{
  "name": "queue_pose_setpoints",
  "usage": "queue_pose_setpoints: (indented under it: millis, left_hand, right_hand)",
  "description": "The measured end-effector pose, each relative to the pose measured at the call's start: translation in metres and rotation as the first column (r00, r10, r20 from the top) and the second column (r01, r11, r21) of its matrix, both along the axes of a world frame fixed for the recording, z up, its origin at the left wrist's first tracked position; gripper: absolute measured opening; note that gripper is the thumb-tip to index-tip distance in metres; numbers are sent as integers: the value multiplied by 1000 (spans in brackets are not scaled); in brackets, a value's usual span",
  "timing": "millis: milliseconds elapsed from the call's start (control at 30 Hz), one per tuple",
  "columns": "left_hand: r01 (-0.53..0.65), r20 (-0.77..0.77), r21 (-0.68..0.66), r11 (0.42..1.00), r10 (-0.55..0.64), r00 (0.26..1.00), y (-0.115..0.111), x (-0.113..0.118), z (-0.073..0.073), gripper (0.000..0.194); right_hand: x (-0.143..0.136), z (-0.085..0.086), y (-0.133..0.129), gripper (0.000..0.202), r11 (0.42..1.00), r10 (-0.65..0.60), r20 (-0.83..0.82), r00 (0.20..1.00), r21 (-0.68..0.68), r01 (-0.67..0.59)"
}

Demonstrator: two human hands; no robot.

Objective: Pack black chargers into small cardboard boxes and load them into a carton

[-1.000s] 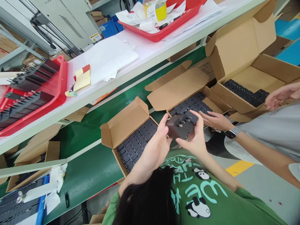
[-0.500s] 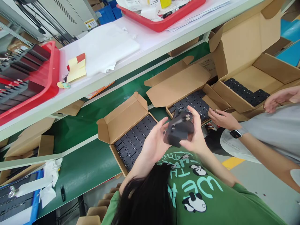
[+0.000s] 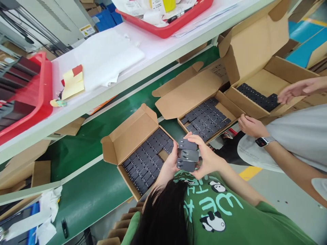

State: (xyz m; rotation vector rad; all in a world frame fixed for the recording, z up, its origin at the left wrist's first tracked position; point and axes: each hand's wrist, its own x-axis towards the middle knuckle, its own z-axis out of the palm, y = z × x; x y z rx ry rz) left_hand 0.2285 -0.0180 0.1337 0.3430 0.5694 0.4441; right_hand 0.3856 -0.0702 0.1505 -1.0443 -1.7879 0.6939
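Between my two hands is a short stack of black plug-in power adapters, three of them, with their metal prongs turned up toward me. My left hand presses the stack from the left side. On the other side, the thumb and fingers of my right hand close around it. Just beyond my left hand stands an open cardboard box, packed with rows of the same adapters; a gap shows bare cardboard near its right side. The left fingertips are partly hidden behind the stack.
To the right are a second open box of adapters and a third, partly filled. A co-worker's hands are by these boxes. The white shelf carries red trays above the green bench.
The adapters have turned in my hands, so their pronged faces now show clearly as a stack. The co-worker's hand has moved from the second box toward the right. The view has shifted slightly.
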Motion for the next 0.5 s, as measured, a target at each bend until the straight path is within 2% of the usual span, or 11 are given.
queue_pose_setpoints:
  millis: [100, 167, 267, 333, 400, 500]
  left_hand:
    - [2, -32, -6, 1000, -3, 999, -3, 0, -12, 87]
    - [-31, -74, -28, 999, 29, 997, -6, -1, -15, 87]
    - [-78, -118, -72, 994, 69, 991, -10, 1, -11, 85]
    - [-70, -143, -138, 988, 50, 988, -11, 5, -7, 82]
    - [-81, -177, -186, 979, 47, 983, -11, 10, -3, 82]
    - [-147, -214, -191, 971, 105, 971, -11, 18, 3, 79]
  right_hand:
    - [1, -2, -3, 109, 1000, -20, -9, 1000, 6, 20]
    - [3, 0, -5, 105, 999, -49, 38, 998, -17, 50]
    - [7, 6, -10, 100, 994, -60, 140, 988, -85, 73]
    - [7, 8, -13, 100, 988, -64, 189, 980, -124, 88]
    - [7, 8, -15, 103, 983, -88, 198, 976, -143, 117]
    - [8, 4, -16, 104, 978, -127, 153, 980, -144, 149]
